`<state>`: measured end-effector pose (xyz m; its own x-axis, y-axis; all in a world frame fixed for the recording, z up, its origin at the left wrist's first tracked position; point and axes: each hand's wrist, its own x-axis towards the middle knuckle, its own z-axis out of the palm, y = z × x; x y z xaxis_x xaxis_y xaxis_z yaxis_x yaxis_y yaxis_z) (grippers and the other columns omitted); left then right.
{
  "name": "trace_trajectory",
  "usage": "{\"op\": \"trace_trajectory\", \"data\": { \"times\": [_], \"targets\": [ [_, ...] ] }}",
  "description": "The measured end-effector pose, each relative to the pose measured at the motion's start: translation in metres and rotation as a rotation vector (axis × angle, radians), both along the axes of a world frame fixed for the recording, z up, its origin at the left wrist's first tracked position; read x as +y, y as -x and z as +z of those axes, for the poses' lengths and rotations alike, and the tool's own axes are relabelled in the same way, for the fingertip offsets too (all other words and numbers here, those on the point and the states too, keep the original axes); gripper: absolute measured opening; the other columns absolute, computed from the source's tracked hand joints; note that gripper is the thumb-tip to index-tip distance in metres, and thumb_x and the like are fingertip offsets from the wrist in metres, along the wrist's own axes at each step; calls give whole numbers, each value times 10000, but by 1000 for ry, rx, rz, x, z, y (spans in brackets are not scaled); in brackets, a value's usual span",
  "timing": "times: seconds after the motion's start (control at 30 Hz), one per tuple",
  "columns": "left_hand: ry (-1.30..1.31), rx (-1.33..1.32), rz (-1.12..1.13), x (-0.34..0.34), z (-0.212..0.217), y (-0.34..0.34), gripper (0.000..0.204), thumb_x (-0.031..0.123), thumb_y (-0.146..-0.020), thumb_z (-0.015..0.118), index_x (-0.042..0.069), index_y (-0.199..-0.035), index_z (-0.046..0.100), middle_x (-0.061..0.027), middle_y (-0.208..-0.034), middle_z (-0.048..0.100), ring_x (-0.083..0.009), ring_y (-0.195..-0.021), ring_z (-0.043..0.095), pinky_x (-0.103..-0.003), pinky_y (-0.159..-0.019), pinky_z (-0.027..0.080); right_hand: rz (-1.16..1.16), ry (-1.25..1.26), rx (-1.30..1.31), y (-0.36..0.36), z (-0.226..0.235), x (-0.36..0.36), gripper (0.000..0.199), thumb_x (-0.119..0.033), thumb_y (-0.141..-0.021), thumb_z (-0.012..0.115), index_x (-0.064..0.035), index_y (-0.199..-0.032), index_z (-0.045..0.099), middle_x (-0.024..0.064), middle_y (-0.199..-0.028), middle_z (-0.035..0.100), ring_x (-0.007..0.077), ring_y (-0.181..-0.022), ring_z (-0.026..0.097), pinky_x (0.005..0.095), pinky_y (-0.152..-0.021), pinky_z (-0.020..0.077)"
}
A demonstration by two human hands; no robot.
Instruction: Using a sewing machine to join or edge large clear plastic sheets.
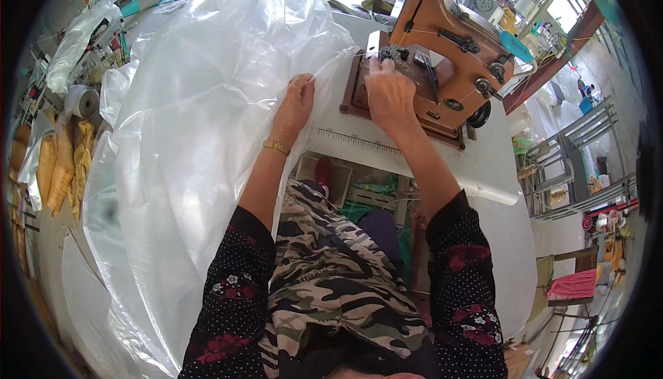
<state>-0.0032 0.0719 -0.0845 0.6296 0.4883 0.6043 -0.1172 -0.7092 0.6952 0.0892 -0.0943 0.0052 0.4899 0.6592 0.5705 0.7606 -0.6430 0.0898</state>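
At the near edge of a white sewing table (483, 165), a seated worker in a camouflage apron (324, 275) and dark flowered sleeves leaned over a great billow of clear plastic sheeting (200, 123) that spilled off the table's left side toward the floor. A gold bracelet (276, 148) circled the left wrist. Beyond it, the left hand (295, 106) lay closed on the sheeting's edge, pinching it taut, while the right hand (388, 92) pressed fingers-down on the plate of the brown industrial sewing machine (442, 47), just in front of its needle. By the look of it, the edge was being fed in for a seam; the next stretch would call for both hands to keep the film flat and straight. The needle, and any film beneath the right palm, were hidden, so that hand's grip could not be judged. At far left, yellow bundles (59, 165) blurred at the rim.
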Motion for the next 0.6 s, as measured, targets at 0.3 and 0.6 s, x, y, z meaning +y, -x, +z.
{"op": "trace_trajectory", "data": {
  "times": [0.3,0.6],
  "targets": [
    [48,-213,15,-6,0,-3,218,204,-960,563,1,-972,641,-166,-796,628,-296,-705,593,-355,-692,484,179,119,-139,-20,8,7,199,-137,-859,560,0,-989,621,165,-889,659,309,-758,676,416,-621,533],
    [280,-29,81,10,-5,-6,341,285,-945,596,-20,-803,541,-53,-617,426,-131,-594,386,-322,-584,394,-147,-336,143,-13,-62,-184,356,-285,-925,590,-97,-1227,607,142,-1102,664,337,-870,670,408,-726,525]
  ]
}}
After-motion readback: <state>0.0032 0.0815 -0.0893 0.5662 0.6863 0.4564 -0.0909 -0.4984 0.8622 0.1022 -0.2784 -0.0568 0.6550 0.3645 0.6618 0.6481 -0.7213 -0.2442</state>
